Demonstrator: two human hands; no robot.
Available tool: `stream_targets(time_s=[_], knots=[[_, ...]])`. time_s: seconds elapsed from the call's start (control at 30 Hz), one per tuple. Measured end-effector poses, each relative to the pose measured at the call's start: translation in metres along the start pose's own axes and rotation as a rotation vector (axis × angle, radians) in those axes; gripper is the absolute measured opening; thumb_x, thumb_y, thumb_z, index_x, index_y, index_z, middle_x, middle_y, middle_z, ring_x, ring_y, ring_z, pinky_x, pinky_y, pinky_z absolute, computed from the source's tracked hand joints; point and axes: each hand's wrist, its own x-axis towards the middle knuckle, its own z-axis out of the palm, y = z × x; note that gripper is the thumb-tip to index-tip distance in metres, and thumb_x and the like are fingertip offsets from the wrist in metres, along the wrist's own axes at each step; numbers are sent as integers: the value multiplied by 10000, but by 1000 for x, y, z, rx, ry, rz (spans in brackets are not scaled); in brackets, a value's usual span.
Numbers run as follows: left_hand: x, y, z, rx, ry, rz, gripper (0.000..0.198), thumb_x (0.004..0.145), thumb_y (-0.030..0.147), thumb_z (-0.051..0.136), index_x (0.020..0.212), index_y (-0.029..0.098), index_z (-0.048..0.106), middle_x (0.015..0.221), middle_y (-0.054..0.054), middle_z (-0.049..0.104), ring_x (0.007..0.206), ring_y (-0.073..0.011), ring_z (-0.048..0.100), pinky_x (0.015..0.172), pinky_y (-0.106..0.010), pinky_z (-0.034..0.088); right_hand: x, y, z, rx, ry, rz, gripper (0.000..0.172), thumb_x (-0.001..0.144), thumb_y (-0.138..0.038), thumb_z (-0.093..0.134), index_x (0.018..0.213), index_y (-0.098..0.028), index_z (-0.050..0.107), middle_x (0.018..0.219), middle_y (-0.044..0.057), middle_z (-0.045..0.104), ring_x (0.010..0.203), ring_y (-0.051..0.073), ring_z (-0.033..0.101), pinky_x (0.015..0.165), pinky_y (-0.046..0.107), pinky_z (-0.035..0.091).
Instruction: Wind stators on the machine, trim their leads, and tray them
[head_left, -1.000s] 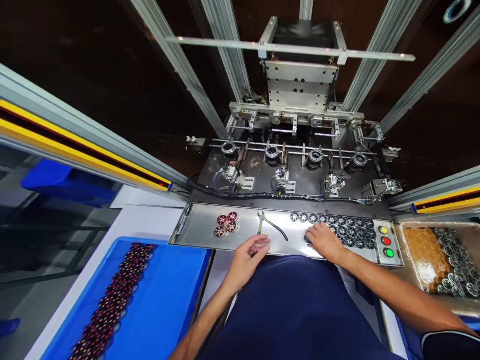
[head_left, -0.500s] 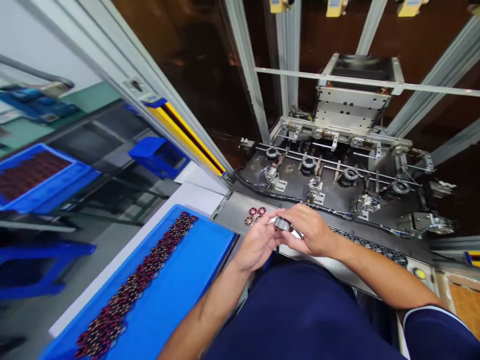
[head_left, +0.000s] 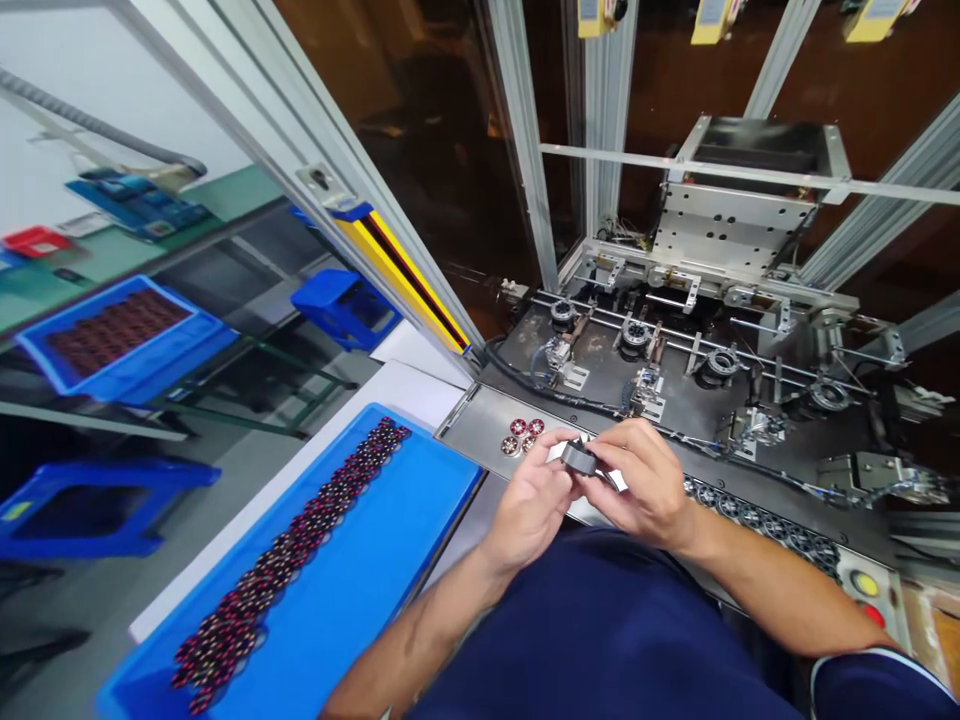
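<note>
In front of my body, my left hand (head_left: 531, 510) is closed on the left side of a small grey metal ring-shaped part (head_left: 579, 460). My right hand (head_left: 646, 488) grips the same part from the right, its fingers at a black piece on the part's upper side. The fingers cover much of the part, so its far side is hidden. Just left of and beyond the hands, several round parts with dark red and pale segments (head_left: 517, 427) lie on the metal tabletop (head_left: 474, 425).
A blue tray (head_left: 405, 520) at left holds a long band of dark and red round parts (head_left: 300, 545). Beyond my hands stands a fixture machine (head_left: 637, 340) with several ring stations. A row of dark rings (head_left: 757, 518) and a yellow button (head_left: 865, 583) are at right. A yellow-and-black light curtain (head_left: 409, 280) rises at left.
The metal part has turned between my fingers and tilted, with the black piece now showing on top. The view has shifted left, so the surroundings appear farther right.
</note>
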Motion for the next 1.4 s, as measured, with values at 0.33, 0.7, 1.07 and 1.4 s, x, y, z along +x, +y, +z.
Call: stream_targets(time_s=[0.33,0.7,1.07,1.4], knots=[[6,17,-14,361,-131,93,304,750,349,835,1025,249,753,993,-49,756,989,-249,704,857,-299,548,22,17,-46,544,-403,294,131,924,-172,645,980,-232,747,1328,84,635,1155,212,653,953,355,593],[8,10,-28,578,-187,-154,437,742,426,819,1127,242,724,1036,-112,786,899,-296,751,794,-354,608,27,44,-69,547,-773,233,168,916,-101,613,947,-209,738,1417,38,603,1252,79,600,1080,185,463],[9,-24,-77,696,206,-249,604,804,519,751,1283,208,557,1221,-128,730,1055,-265,723,965,-343,559,-4,263,-157,-257,-821,724,172,956,-290,629,950,-133,701,1289,114,646,1255,259,571,1108,510,426],[13,-40,-71,667,220,-337,641,728,601,775,1191,191,607,1162,-146,749,1017,-291,734,945,-385,573,-32,286,-150,-362,-872,733,241,972,-330,617,1137,-159,661,1376,108,575,1262,259,551,1075,498,465]])
